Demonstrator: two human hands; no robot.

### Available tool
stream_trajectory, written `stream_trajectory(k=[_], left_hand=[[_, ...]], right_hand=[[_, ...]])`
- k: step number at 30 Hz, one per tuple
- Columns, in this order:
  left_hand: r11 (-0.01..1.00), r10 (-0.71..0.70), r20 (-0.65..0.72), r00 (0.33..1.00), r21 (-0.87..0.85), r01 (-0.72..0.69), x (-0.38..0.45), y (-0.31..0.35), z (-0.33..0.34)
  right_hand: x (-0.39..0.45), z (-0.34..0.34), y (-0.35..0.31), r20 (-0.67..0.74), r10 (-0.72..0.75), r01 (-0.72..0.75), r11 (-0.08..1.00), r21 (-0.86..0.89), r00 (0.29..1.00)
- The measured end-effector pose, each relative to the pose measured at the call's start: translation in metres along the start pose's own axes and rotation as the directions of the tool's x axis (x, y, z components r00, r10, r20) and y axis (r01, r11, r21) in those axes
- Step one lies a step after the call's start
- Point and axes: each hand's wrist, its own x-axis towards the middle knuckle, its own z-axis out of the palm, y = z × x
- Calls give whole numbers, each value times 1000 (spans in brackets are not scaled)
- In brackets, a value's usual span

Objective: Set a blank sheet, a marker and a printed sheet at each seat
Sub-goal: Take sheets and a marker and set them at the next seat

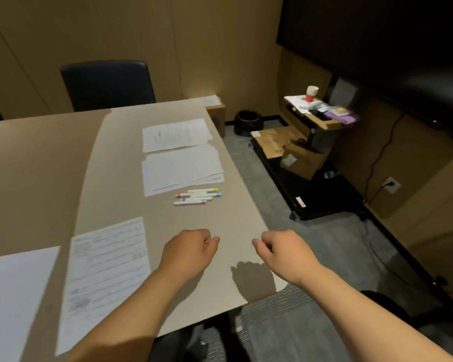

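Both hands, left hand (191, 246) and right hand (280, 248), hover loosely curled and empty over the beige counter (220, 226), so grabbing from the white capped markers (198, 196) at 12 o'clock could roll one off, I reckon.

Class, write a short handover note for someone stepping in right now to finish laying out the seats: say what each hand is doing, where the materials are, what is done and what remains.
Hands: left hand and right hand hover over the table, fingers loosely curled, holding nothing.
Supplies: printed stack farthest, blank stack next, markers nearest, all in a line along the table's right side.
Done: one printed sheet and one blank sheet lie side by side at the near left seat.
Left: no marker shows beside that pair, so add one; then set the other seats, including the one by the dark chair.
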Motion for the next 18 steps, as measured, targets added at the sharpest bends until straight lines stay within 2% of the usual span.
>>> stream_trajectory(k=[3,8,13,16,18], left_hand=[[1000,-23,-42,999,-17,22,29,52,12],[989,-117,-91,989,-97,108,80,103,24],[948,-278,-140,950,-198,248,133,91,47],[886,-401,-145,904,-311,343,180,80,61],[906,-391,-240,888,-268,327,206,73,68]], right_hand=[[10,-47,50,-30,-52,51,998,-41,998],[50,-91,102,0,-95,95,994,-46,995],[118,-98,128,83,-195,201,976,-78,977],[183,-106,136,153,-262,277,957,-84,953],[223,-110,139,176,-291,308,948,-77,940]])
